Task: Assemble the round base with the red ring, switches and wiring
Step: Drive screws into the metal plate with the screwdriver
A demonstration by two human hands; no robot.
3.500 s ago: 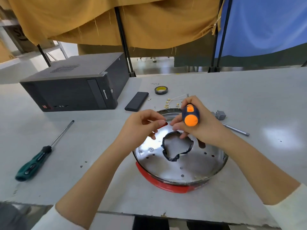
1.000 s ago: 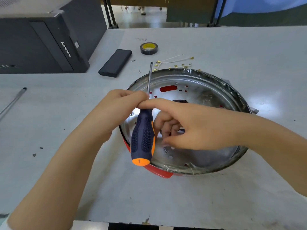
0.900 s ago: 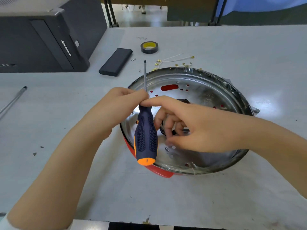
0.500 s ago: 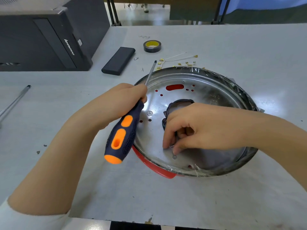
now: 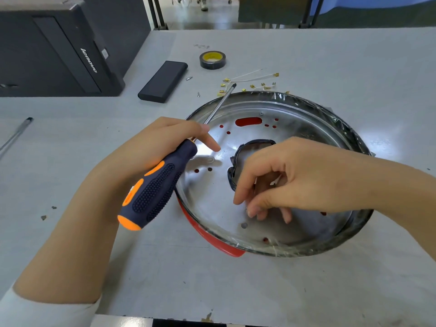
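Observation:
The round metal base (image 5: 306, 109) lies on the grey table with the red ring (image 5: 213, 241) showing under its near-left rim. A black-edged opening (image 5: 250, 145) sits in its middle. My left hand (image 5: 153, 147) grips a screwdriver by its dark blue and orange handle (image 5: 153, 192). The shaft (image 5: 220, 103) points away over the base's far-left rim. My right hand (image 5: 297, 178) hovers over the centre of the base, fingers curled down close to a small hole (image 5: 244, 225). Whether those fingers hold anything is hidden.
A black computer case (image 5: 59, 50) stands at the far left. A flat black box (image 5: 165, 81), a tape roll (image 5: 212, 59) and brass terminals with white wires (image 5: 252, 79) lie behind the base. Another screwdriver's shaft (image 5: 14, 138) lies at the left edge.
The screwdriver passed from both hands into my left hand alone and tilted handle-down to the left. My right hand dropped into the base, then lifted its fingertips slightly.

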